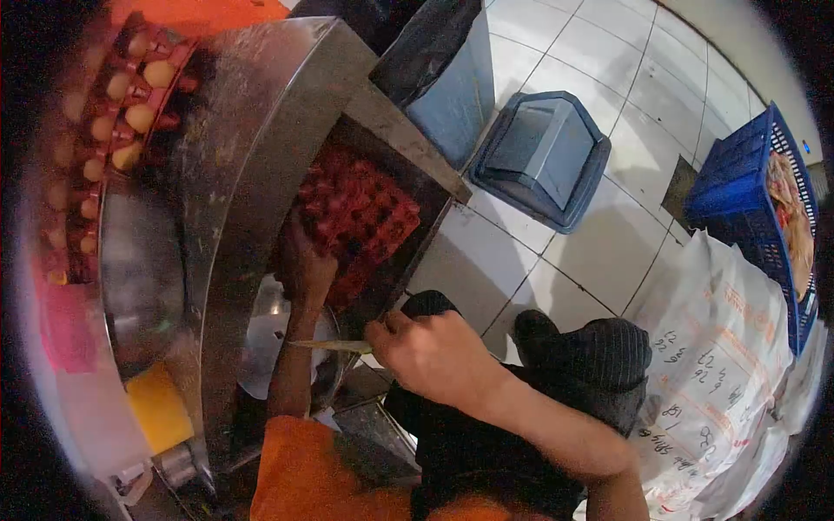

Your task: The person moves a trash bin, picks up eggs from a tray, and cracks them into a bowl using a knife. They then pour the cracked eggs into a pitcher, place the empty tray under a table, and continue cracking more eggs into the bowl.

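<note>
My left hand (306, 265) reaches under the steel counter (261, 122) and rests against the edge of a stack of empty red egg trays (360, 213) on a dark shelf. Shadow hides its fingers, so its grip is unclear. My right hand (430, 356) is closed on a thin pale flat strip (332, 346), which points left towards my left forearm. My orange sleeve (300, 460) shows at the bottom. My knees in dark trousers (591, 352) are bent below the right hand.
A red tray filled with eggs (130, 87) lies on the counter at the top left. A yellow block (158, 406) sits at the lower left. On the tiled floor stand a blue-grey bin lid (543, 156), a blue crate (747, 182) and white written-on sacks (721, 373).
</note>
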Demonstrator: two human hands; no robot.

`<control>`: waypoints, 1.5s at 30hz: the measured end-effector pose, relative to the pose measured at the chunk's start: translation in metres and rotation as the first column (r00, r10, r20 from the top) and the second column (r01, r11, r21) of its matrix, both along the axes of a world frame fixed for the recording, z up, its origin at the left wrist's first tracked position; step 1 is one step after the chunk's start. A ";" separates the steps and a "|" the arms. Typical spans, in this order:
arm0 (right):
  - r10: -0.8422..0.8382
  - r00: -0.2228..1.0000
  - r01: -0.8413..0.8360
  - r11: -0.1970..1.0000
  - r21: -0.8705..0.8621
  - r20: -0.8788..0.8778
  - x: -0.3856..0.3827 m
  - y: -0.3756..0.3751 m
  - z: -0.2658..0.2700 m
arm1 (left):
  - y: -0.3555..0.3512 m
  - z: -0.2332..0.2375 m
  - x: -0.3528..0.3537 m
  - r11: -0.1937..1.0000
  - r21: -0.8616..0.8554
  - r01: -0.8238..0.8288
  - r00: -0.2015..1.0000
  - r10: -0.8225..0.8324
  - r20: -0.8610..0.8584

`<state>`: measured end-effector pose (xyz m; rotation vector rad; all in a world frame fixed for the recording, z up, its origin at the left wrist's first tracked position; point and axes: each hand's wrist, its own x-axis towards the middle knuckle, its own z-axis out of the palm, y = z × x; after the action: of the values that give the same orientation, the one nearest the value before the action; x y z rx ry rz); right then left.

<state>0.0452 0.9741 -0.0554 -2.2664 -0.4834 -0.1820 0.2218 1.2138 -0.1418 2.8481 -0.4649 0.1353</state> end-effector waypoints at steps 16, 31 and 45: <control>0.027 0.999 -0.025 0.998 -0.053 0.037 0.001 -0.002 0.001 | 0.157 0.001 -0.003 0.629 0.642 0.438 0.748 -0.651 0.127; 0.017 1.000 -0.018 0.997 -0.070 -0.018 -0.006 -0.007 0.000 | 0.154 0.000 0.036 0.881 0.468 0.064 0.995 -0.024 -0.092; -0.012 0.999 0.015 0.997 -0.077 0.051 0.004 0.005 -0.012 | 0.001 -0.075 -0.049 0.863 0.498 0.085 0.989 -0.135 0.066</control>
<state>0.0496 0.9790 -0.0675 -2.3455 -0.5098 -0.2320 0.1730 1.2145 -0.2172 3.3145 -0.7838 0.1554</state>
